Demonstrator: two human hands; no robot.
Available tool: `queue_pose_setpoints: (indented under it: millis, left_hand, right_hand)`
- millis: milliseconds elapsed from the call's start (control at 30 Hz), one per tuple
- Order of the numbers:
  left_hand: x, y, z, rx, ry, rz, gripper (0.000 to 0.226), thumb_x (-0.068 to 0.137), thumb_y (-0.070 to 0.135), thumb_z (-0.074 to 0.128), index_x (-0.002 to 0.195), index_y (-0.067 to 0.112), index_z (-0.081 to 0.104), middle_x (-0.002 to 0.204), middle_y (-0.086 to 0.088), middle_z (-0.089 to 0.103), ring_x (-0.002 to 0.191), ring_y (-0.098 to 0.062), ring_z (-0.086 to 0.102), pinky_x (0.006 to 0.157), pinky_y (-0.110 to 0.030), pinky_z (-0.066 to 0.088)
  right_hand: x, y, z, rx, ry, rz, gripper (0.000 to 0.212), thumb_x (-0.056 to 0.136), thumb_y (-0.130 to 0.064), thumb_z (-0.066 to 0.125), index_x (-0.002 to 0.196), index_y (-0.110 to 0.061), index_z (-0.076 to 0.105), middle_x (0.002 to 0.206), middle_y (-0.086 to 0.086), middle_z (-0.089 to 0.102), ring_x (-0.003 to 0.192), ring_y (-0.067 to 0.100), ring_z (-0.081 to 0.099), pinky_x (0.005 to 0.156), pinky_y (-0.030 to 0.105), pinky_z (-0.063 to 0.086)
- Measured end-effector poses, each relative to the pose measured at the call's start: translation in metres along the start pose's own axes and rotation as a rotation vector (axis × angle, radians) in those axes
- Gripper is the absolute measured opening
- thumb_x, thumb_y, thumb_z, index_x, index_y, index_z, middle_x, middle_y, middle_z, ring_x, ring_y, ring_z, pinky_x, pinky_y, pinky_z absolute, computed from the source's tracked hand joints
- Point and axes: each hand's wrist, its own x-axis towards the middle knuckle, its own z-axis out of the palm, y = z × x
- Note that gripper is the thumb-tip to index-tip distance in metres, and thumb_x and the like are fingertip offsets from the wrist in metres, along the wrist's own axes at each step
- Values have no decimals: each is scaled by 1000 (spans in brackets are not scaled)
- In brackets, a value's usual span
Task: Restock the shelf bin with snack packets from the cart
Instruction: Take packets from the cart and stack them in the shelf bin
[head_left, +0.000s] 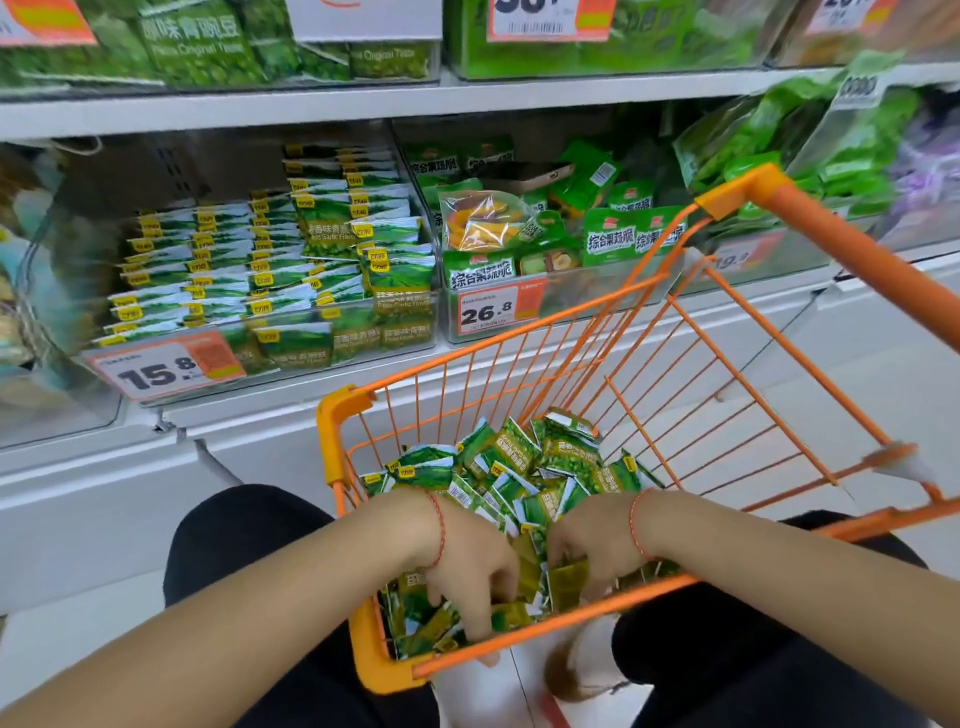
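Both hands are down in the orange cart (343, 415), the left hand (467, 566) and right hand (592, 551) curling around green snack packets (519, 467) to scoop some up, and next they must lift them into the shelf bin (260, 353), far left.

cart: I see the cart (519, 660) at 6 o'clock, before the shelf.
packets: the loose packets (519, 467) lie in the cart.
hands: my left hand (467, 577) and right hand (592, 551) are side by side among the packets at the cart's near end.
shelf bin: the shelf bin (270, 291) sits at 10 o'clock with stacked packets in it.
neighbour bin: the neighbour bin (519, 260) stands just right of the shelf bin, at 12 o'clock.
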Motion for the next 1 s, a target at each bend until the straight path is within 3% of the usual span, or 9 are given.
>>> queue_pose_setpoints:
  millis: [133, 333, 467, 567, 667, 733, 800, 900, 1000]
  left_hand:
    - [27, 26, 9, -93, -136, 4, 19, 90, 17, 58, 93, -1, 61, 68, -13, 48, 55, -24, 49, 50, -30, 42]
    - [32, 17, 10, -107, -70, -9, 32, 90, 22, 62, 114, 1, 59, 98, -13, 62, 78, -26, 59, 66, -32, 50]
    - [22, -33, -10, -536, 181, 19, 71, 87, 32, 65, 147, 15, 30, 151, -3, 34, 133, -19, 38, 100, -26, 40]
    - [11, -66, -21, -1127, 280, 24, 71, 90, 25, 62, 149, 18, 23, 155, 8, 19, 134, -11, 35, 72, -13, 51]
    - [19, -77, -23, -1447, 359, 46, 67, 91, 17, 60, 148, 20, 25, 144, 18, 24, 129, -10, 39, 62, -19, 55]
    - [30, -76, -23, -1553, 376, 72, 52, 92, 11, 58, 139, 14, 39, 134, 8, 46, 114, -10, 52, 64, -25, 58]
    - [39, -72, -22, -1669, 391, 112, 40, 92, 8, 58, 130, 12, 49, 116, 3, 63, 98, -6, 63, 62, -26, 58]
    - [47, -67, -21, -1817, 436, 205, 30, 92, 5, 56, 118, 19, 58, 104, 3, 69, 88, -8, 68, 61, -26, 56]
    - [48, -64, -20, -1831, 476, 225, 32, 92, 4, 56, 116, 24, 58, 104, 2, 69, 88, -12, 68, 65, -28, 57]
  right_hand:
    - [-4, -3, 0, 103, -18, 15, 59, 65, -47, 66, 118, -23, 56, 109, 3, 66, 95, 24, 66, 84, 45, 55]
    - [-22, -6, -13, 217, 91, 34, 36, 88, -26, 62, 120, -10, 58, 104, 4, 62, 95, 24, 57, 82, 30, 46]
    - [-43, 5, -32, 548, 455, 0, 12, 92, -25, 55, 104, -26, 58, 105, 8, 62, 98, 26, 58, 82, 36, 46]
    - [-57, 13, -45, 913, 789, -97, 10, 96, -17, 52, 94, -27, 55, 93, -1, 56, 83, 19, 58, 66, 25, 50]
    - [-61, 13, -53, 1196, 1240, -101, 13, 95, -28, 55, 106, -35, 53, 100, -3, 55, 86, 23, 62, 67, 35, 58]
    - [-62, 9, -55, 1006, 1577, -173, 15, 94, -32, 56, 108, -38, 53, 104, -11, 56, 97, 2, 59, 75, 19, 54]
    - [-58, 5, -51, 675, 1661, -229, 19, 93, -29, 54, 111, -34, 58, 109, -12, 55, 101, -7, 52, 79, 8, 46]
    - [-43, 1, -39, 304, 1470, -256, 33, 92, -36, 51, 123, -26, 59, 123, -2, 54, 108, 6, 53, 87, 23, 50]
    - [-41, -2, -35, 313, 1295, -232, 45, 93, -57, 39, 133, -40, 49, 144, -6, 39, 130, 11, 39, 103, 33, 42]
